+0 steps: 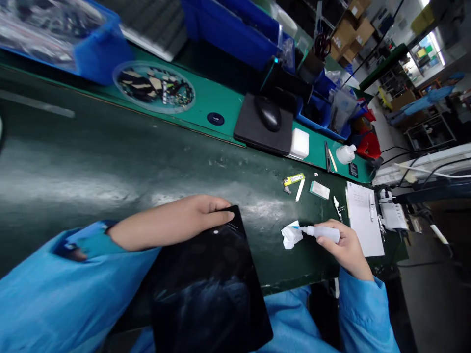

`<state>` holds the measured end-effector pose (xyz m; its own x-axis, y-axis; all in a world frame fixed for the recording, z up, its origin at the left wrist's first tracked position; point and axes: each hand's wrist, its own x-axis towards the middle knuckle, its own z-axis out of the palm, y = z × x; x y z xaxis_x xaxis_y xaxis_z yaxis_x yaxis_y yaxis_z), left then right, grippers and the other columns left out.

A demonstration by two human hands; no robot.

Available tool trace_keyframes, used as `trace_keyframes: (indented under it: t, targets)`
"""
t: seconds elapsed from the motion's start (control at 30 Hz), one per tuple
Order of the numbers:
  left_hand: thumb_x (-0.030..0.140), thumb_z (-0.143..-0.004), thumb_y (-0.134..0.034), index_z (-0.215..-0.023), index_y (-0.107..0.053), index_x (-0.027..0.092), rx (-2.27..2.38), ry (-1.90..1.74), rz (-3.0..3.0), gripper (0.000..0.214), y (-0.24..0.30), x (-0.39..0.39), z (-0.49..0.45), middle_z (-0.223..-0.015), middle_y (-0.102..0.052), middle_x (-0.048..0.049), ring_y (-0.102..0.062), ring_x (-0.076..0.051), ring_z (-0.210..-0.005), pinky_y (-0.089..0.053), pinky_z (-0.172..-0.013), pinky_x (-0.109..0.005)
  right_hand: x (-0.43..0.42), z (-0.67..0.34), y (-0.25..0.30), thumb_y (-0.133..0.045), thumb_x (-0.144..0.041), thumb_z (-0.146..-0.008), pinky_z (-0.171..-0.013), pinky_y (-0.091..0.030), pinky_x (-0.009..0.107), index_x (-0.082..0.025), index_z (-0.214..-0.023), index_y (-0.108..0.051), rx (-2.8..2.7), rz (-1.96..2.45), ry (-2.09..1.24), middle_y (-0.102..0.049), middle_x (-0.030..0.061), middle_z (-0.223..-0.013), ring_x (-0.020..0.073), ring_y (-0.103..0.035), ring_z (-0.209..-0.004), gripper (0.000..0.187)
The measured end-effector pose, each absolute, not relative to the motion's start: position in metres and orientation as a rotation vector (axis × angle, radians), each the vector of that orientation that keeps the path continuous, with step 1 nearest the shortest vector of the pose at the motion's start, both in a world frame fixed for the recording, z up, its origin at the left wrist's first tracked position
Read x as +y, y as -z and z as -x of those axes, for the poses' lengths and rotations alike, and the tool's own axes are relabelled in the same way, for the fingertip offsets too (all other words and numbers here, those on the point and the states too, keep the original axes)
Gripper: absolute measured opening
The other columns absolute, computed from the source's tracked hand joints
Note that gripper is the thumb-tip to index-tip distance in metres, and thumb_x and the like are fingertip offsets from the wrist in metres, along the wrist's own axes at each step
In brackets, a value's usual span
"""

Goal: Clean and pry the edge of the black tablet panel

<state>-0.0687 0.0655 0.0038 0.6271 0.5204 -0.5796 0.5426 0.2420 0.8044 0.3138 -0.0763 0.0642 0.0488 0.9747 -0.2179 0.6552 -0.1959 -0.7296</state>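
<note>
My left hand (198, 218) grips the top edge of a black tablet (209, 289), thumb on its glossy front and the other fingers behind it. The tablet leans over the front edge of the dark green bench, near my lap. In my right hand (344, 245) is a small translucent squeeze bottle (327, 234), held sideways. Its thin tip points left and meets a crumpled white wipe (292, 235) lying on the bench. Whether liquid comes out cannot be seen.
Beyond the wipe lie a small white-green box (319, 189) and a yellow packet (293, 179). Paper sheets (364, 215) with a pen lie at right. On the raised green shelf stand a mouse (268, 113), a dish of small parts (154, 88), a white bottle (346, 154) and blue bins (235, 32).
</note>
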Motion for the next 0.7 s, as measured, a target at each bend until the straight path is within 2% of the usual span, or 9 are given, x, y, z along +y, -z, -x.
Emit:
trace_keyframes:
  t: [0.17,0.7]
  targets:
    - [0.079,-0.086,-0.057,-0.093,-0.076,0.027,0.933,0.065,-1.363,0.056,-0.006,0.067,0.068,-0.081,-0.072,-0.0027,-0.066,-0.024,-0.073,-0.05,-0.063,-0.032,-0.076,-0.311,-0.062,-0.077,-0.051,-0.095,-0.063,-0.049,0.031,-0.02,-0.097,-0.08,-1.642,1.919,-0.95,-0.071,0.0059,-0.086,0.0208,-0.065,-0.074,0.031]
    - [0.079,-0.085,-0.059,-0.097,-0.075,0.027,0.939,0.092,-1.319,0.055,-0.004,0.067,0.068,-0.08,-0.07,-0.0016,-0.064,-0.023,-0.07,-0.048,-0.061,-0.031,-0.073,-0.301,-0.065,-0.077,-0.046,-0.096,-0.061,-0.046,0.031,-0.022,-0.096,-0.081,-1.72,1.887,-0.921,-0.068,0.0044,-0.082,0.0199,-0.064,-0.07,0.024]
